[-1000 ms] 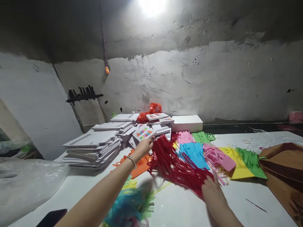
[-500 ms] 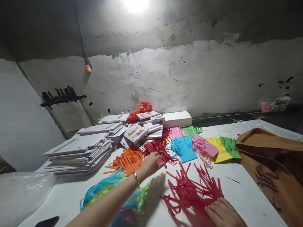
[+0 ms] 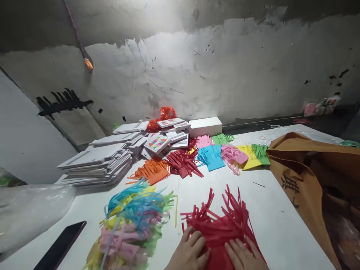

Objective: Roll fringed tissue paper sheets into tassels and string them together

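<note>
A red fringed tissue-paper sheet [image 3: 219, 227] lies at the front of the table, its cut strips fanned out away from me. My left hand [image 3: 191, 250] rests on its left side with fingers apart. On the right part, my right hand [image 3: 244, 255] presses with fingers laid flat. Neither hand is closed around the paper. To the left is a heap of mixed fringed paper [image 3: 132, 221] in blue, yellow, pink and green. Beyond my hands lie a dark red fringed bundle [image 3: 184, 162] and an orange one [image 3: 153, 170].
Blue [image 3: 212, 157], pink, yellow and green fringed bundles line the back. Stacked white flat packs [image 3: 95, 159] stand left, beside small printed boxes [image 3: 157, 143] and a white box [image 3: 205, 126]. A phone [image 3: 62, 245] lies front left; a brown bag [image 3: 303, 168] covers the right side.
My left hand has come back from beside the dark red bundle onto the red fringed sheet. My right hand stays on that sheet. The view has shifted, showing more of the table's front.
</note>
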Available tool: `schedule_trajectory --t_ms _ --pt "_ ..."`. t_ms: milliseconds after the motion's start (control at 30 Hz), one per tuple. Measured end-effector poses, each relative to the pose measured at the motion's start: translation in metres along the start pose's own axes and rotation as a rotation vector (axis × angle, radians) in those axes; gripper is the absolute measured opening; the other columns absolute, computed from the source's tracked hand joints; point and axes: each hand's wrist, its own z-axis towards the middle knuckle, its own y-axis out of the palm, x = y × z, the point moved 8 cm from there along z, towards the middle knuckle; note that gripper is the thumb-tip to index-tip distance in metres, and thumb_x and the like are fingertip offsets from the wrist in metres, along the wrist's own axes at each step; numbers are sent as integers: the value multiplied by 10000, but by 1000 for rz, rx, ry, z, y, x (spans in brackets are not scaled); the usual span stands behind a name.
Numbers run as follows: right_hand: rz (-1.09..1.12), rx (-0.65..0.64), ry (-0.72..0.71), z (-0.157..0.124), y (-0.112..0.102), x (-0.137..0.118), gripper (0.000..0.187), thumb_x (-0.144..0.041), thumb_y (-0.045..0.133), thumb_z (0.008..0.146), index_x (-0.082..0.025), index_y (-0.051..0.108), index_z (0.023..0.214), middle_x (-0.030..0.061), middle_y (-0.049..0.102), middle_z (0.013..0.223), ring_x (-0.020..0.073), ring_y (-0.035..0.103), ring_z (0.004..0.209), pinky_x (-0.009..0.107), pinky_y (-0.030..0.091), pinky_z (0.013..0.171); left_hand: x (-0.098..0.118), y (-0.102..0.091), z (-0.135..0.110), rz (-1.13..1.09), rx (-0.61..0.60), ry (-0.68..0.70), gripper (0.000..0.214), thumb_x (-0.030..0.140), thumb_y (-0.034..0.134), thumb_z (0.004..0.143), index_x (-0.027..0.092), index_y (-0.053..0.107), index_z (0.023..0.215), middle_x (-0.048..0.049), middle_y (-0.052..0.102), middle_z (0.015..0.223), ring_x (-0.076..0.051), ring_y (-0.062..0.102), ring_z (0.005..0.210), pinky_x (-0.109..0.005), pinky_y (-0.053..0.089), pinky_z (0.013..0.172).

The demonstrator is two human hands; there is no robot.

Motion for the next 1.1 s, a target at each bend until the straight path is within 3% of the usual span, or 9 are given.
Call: schedule_trajectory --t_ms 133,233,400,533,700,767,867,967,1100 --pt "-42 -117 227 -16 -16 21 437 -477 492 1004 -147 698 1205 100 780 1082 268 726 892 408 525 763 25 -6 -24 -5 9 -131 117 268 566 1007 236 674 973 -14 609 841 -197 522 818 -402 341 948" --pt "19 -61 445 -6 -25 16 309 -304 494 993 -167 711 1165 115 762 1139 305 690 1008 463 476 891 38 -4 -27 -51 -72 -225 142 309 619 971 236 679 1077 -47 662 1003 -227 553 956 -418 335 988" --pt "142 -99 225 32 -3 -31 351 -302 537 937 -265 692 1249 -5 682 1355 200 646 1183 316 509 941 44 -9 -18 -170 -202 -309 138 235 648 952 227 669 1088 -46 685 1090 -230 560 1037 -410 353 993" --pt "-2 -226 410 0 6 37 352 -291 546 922 -133 723 1182 163 770 1075 285 724 756 414 557 648 45 -16 -16 -205 -258 -281 185 145 618 968 230 661 1127 -27 704 1044 -211 576 966 -393 377 925" --pt "-198 -216 616 -52 -45 114 363 -200 409 954 -30 706 1076 300 718 1106 392 705 973 547 557 788 43 -19 -17 -256 -231 -321 236 87 555 974 222 663 1135 -47 706 1098 -228 586 1016 -411 365 959" --pt "-171 -191 543 -42 -63 94 388 -277 453 976 -32 677 1177 264 695 1221 350 674 1099 495 545 924 44 -19 -13 -293 -232 -325 261 69 537 960 215 662 1138 -59 709 1100 -233 593 1009 -418 381 954" --pt "109 -254 183 -7 -60 15 557 -312 556 903 -141 544 1433 103 516 1532 277 516 1367 402 493 1062 44 -22 -5 -360 -266 -329 332 46 523 922 223 659 1168 -72 710 1121 -235 601 1019 -422 428 947" --pt "222 -113 226 6 -58 -22 453 -241 534 900 -151 632 1333 86 638 1409 246 579 1297 397 493 1053 39 -23 1 -410 -307 -372 390 50 540 877 244 659 1194 -86 689 1210 -261 576 1131 -458 440 1000" --pt "211 34 245 -6 -60 -24 462 32 400 881 -76 671 1240 102 739 1226 220 642 1211 411 451 1107 26 -2 8 -387 -385 -404 731 70 665 636 238 596 1344 -141 529 1490 -376 435 1361 -567 370 1093"
